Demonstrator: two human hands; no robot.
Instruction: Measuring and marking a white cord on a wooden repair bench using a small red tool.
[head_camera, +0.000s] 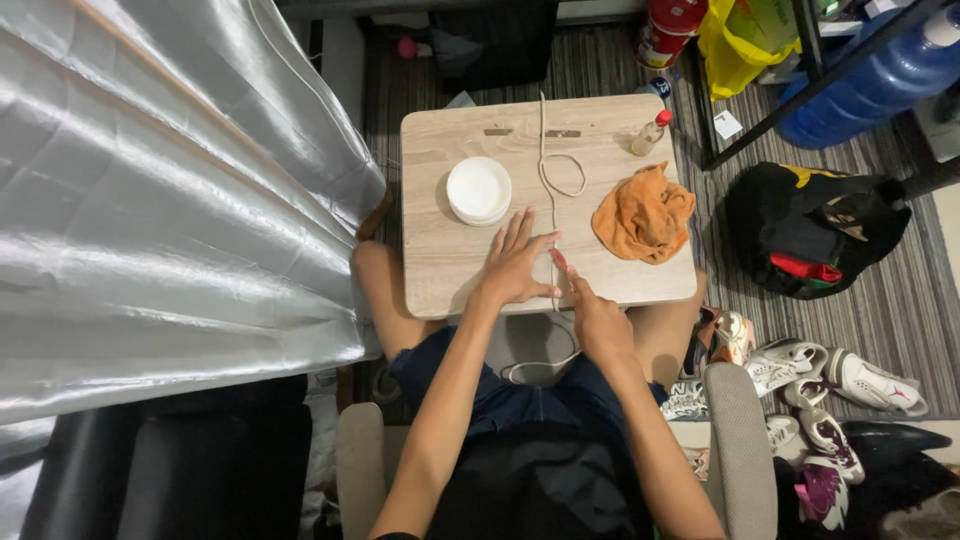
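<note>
My left hand (516, 262) lies flat, fingers spread, on the light wooden lap table (445, 265), its thumb touching a white cord (549, 180). The cord loops near the table's middle and runs off the front edge toward my lap. My right hand (596, 315) sits at the table's front edge, its index finger stretched up against the cord beside my left thumb. A stack of white round bowls (479, 190) stands just beyond my left hand. A crumpled orange cloth (645, 215) lies to the right of both hands.
A small clear bottle with a red cap (650, 133) stands at the table's far right corner. A silver curtain (160, 190) hangs on the left. A black bag (815, 230) and several sneakers (810, 375) lie on the striped floor to the right; a blue water jug (880, 80) stands beyond.
</note>
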